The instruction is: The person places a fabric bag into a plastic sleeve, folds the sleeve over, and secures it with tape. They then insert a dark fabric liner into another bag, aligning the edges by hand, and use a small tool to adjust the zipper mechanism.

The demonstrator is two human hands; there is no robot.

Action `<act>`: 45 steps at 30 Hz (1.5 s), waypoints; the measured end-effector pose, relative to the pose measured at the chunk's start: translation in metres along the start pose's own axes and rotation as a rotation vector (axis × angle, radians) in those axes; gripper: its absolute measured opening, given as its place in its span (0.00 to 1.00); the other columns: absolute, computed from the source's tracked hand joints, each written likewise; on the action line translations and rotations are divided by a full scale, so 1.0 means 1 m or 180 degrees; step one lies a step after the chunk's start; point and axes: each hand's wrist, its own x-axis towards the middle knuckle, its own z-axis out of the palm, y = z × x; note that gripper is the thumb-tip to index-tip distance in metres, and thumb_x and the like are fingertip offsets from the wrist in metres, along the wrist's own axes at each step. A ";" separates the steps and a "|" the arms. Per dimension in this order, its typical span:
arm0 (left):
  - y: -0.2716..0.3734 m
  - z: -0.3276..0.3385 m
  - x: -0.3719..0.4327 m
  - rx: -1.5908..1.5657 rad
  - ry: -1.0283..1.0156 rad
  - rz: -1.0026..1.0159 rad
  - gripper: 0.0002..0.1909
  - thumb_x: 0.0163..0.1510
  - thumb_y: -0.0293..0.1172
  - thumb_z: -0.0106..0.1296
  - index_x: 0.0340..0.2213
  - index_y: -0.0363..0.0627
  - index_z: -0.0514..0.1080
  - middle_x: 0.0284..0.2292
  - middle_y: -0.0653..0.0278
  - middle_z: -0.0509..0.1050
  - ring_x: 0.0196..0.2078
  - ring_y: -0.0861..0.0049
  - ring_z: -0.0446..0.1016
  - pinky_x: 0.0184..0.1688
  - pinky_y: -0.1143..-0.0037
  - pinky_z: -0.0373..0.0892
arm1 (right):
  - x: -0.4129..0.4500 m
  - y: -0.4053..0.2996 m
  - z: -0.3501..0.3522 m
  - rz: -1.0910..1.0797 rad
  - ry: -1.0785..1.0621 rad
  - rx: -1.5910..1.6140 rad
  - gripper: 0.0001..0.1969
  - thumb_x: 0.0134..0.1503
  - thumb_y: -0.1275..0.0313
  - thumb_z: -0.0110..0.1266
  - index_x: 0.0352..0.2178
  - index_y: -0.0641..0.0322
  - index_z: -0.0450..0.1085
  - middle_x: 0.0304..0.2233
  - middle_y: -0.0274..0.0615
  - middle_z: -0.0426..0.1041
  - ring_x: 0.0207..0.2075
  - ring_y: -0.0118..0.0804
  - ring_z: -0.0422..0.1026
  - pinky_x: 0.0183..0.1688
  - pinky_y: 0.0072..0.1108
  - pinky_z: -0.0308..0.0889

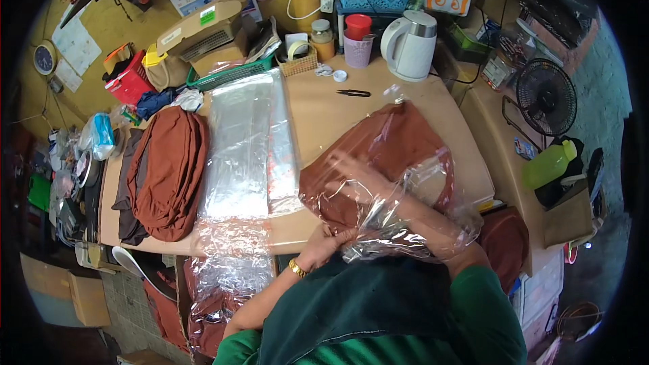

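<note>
A rust-brown folded cloth (400, 126) lies at the table's near right, inside a clear plastic bag (385, 223). My right hand (357, 177) reaches into the bag, its fingers spread on the cloth under the film. With its fingers closed, my left hand (327, 246) grips the bag's bunched edge near the table's front. A stack of flat clear plastic bags (238, 152) lies left of the cloth, and crumpled film (233, 248) hangs from it over the front edge. Further left, a pile of rust-brown cloths (170, 172) rests partly over dark brown cloth (129, 187).
Thread snips (353, 93) and a white electric kettle (411, 45) stand or lie toward the back. A green basket (230, 75) holds cardboard boxes. At right are a black fan (546, 96) and a yellow-green bottle (550, 165). More packed brown cloth (208, 334) sits in a box below.
</note>
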 end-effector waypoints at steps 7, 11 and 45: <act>-0.092 -0.030 0.024 0.0736 -0.0481 0.0393 0.07 0.53 0.28 0.56 0.25 0.37 0.76 0.21 0.73 0.76 0.23 0.90 0.68 0.28 0.81 0.66 | 0.004 0.079 -0.026 0.1340 0.1285 -0.0920 0.40 0.51 0.43 0.52 0.58 0.59 0.58 0.63 0.60 0.47 0.65 0.60 0.42 0.61 0.58 0.35; -0.073 -0.027 0.016 -0.0313 -0.0600 0.0057 0.05 0.52 0.21 0.54 0.31 0.35 0.77 0.27 0.71 0.78 0.27 0.90 0.71 0.32 0.81 0.67 | 0.020 0.093 -0.015 0.0314 0.1362 -0.0963 0.41 0.51 0.45 0.52 0.59 0.62 0.55 0.62 0.61 0.48 0.65 0.59 0.42 0.63 0.53 0.38; 0.022 -0.097 0.043 -0.1377 0.0694 0.0160 0.27 0.61 0.47 0.46 0.51 0.34 0.64 0.46 0.55 0.73 0.45 0.73 0.74 0.46 0.75 0.71 | -0.067 -0.009 -0.024 -0.0497 -0.0513 -0.0599 0.34 0.58 0.56 0.48 0.61 0.59 0.51 0.66 0.56 0.37 0.67 0.55 0.37 0.64 0.53 0.33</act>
